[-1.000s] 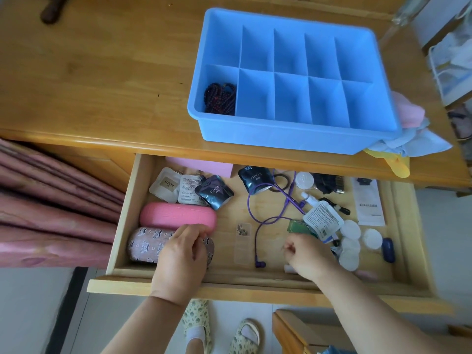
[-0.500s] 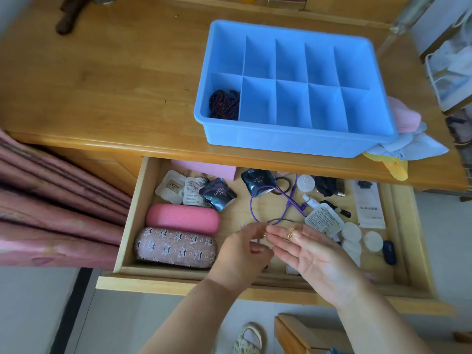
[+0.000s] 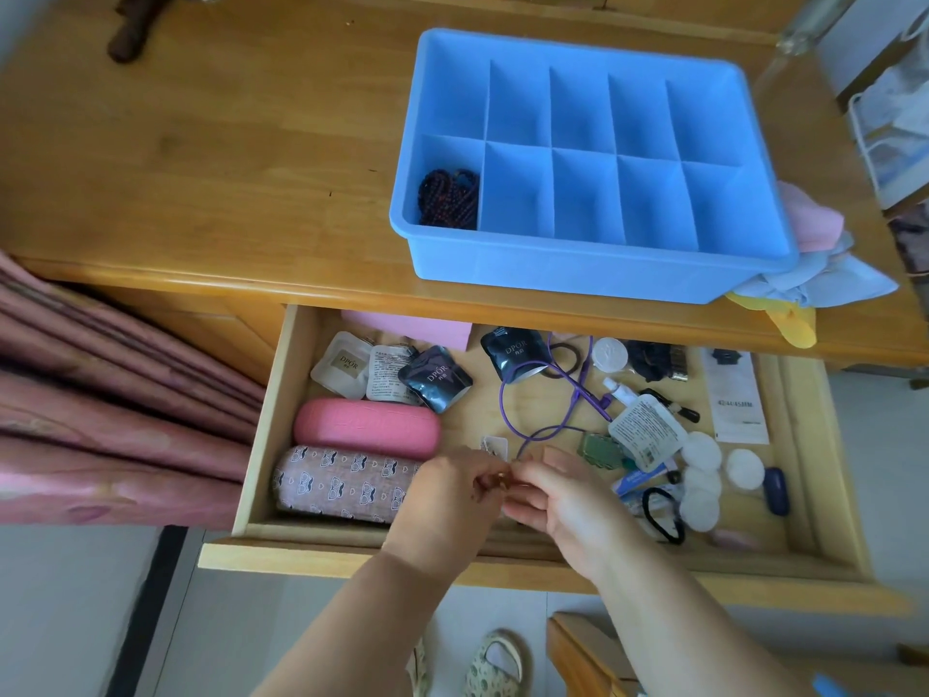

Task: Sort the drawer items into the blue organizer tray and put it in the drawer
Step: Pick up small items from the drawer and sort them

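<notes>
The blue organizer tray (image 3: 578, 271) stands on the desk top, with dark beads (image 3: 448, 197) in its front-left compartment and the other compartments bare. Below it the wooden drawer (image 3: 502, 563) is pulled out. My left hand (image 3: 447, 500) and my right hand (image 3: 563, 495) meet over the drawer's front middle, and their fingertips pinch a small gold item (image 3: 501, 478) between them. In the drawer lie a pink case (image 3: 367, 427), a patterned case (image 3: 342, 482), sachets (image 3: 435, 377), a purple cable (image 3: 548, 394), cotton pads (image 3: 701, 452) and a black hair tie (image 3: 663, 515).
A pink curtain (image 3: 100, 404) hangs left of the drawer. Folded cloths (image 3: 824, 274) lie against the tray's right side. A dark object (image 3: 131, 30) sits at the desk's back left. Slippers (image 3: 495, 666) are on the floor below.
My left hand left the patterned case and came to the right hand. The right hand lifted a small gold item off the drawer floor, and both hands have now closed on it.
</notes>
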Tool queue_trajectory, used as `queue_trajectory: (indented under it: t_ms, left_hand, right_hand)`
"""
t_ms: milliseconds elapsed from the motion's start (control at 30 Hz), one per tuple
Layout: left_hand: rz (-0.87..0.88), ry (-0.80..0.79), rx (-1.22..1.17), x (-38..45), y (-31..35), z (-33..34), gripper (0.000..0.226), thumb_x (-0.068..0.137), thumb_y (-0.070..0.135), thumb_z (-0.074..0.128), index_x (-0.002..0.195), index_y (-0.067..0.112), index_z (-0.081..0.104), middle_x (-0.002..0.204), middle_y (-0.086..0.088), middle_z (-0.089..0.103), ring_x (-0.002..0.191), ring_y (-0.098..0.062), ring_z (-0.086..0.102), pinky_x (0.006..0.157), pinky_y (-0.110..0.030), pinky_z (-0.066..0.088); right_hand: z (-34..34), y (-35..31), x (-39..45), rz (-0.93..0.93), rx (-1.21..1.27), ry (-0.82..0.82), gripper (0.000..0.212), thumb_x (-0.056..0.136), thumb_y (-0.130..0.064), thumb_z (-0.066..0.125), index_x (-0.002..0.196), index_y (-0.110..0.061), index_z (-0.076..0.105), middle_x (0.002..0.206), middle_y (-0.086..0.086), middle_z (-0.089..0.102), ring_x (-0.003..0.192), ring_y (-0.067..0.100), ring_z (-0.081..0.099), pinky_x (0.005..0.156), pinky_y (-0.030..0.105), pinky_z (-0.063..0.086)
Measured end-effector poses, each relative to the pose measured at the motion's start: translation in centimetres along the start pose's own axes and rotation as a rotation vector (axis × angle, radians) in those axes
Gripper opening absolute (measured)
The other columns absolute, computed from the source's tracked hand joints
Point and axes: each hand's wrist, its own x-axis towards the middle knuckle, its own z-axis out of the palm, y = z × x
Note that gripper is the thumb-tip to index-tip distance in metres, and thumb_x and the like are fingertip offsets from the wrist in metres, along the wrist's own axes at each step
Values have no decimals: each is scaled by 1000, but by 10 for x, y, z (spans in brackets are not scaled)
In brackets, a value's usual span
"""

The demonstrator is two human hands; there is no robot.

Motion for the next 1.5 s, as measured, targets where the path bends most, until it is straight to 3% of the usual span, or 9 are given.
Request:
queue_trajectory:
  t_ms: [100, 167, 367, 533, 700, 1033, 1233, 1367, 1500]
  left_hand:
    - [80, -5, 4, 2, 1, -3, 32, 75, -2, 56, 64, 28, 54, 56, 18, 51, 53, -1, 45, 51, -9, 30]
    - [90, 119, 22, 2, -6, -9, 18, 77, 3, 54, 76, 16, 66, 62, 14, 58, 61, -3, 50, 54, -12, 35]
    - [41, 344, 139, -2, -42, -27, 25, 77, 8, 53, 95, 10, 71, 82, -2, 67, 68, -18, 59, 61, -16, 36]
    - [37, 326, 140, -5, -52, -23, 25, 76, 8, 53, 94, 10, 70, 79, -3, 66, 74, -13, 53, 65, -14, 35]
    - [45, 331, 117, -5, -54, -23, 25, 76, 7, 54, 95, 10, 70, 80, -1, 65, 79, -9, 50, 64, -10, 33]
    - [90, 245, 173, -8, -47, -16, 30, 82, 23, 42, 95, 15, 68, 86, 0, 65, 69, -21, 63, 58, -31, 51]
    - [143, 213, 217, -5, -41, -7, 39, 80, 26, 33, 96, 13, 66, 92, -5, 62, 78, -28, 62, 64, -34, 52]
    - [164, 215, 238, -4, -42, -7, 36, 79, 21, 35, 97, 13, 65, 93, -6, 61, 79, -29, 62, 67, -33, 53]
    - [156, 229, 248, -3, -44, -5, 39, 79, 21, 34, 97, 11, 67, 94, -4, 62, 81, -28, 63, 70, -29, 49]
  right_hand:
    - [-2, 2, 7, 73, 232, 5, 18, 92, -2, 49, 75, -10, 50, 78, 12, 71, 71, 16, 71, 56, 25, 55]
    - [-5, 3, 11, 49, 132, 58, 15, 90, -1, 53, 78, -8, 53, 84, 14, 72, 74, 19, 71, 59, 25, 56]
    - [-1, 9, 17, -362, -935, 228, 13, 80, -7, 65, 70, -16, 63, 69, 1, 69, 60, 13, 61, 56, 21, 47]
    - [12, 10, 22, -546, -1394, 152, 12, 84, -15, 59, 89, -20, 69, 77, 0, 70, 72, 19, 63, 64, 29, 51]
    - [14, 11, 20, -563, -1305, 212, 28, 83, -14, 61, 109, -24, 64, 89, -3, 71, 83, 18, 65, 74, 31, 53]
    - [-91, 2, -6, -327, -1186, 481, 10, 83, -9, 67, 87, -16, 73, 79, -9, 69, 81, 12, 65, 65, 18, 41]
    - [-110, 0, 2, -201, -1305, 333, 15, 87, -17, 63, 98, -23, 72, 94, -17, 63, 82, 2, 54, 66, 9, 40]
    - [-112, 0, 12, -129, -1546, 181, 24, 84, -28, 67, 107, -32, 66, 118, -17, 52, 103, 8, 55, 87, 23, 45]
    - [-123, -9, 14, -118, -1688, 165, 31, 80, -30, 69, 109, -36, 61, 122, -16, 48, 104, 12, 55, 76, 23, 42]
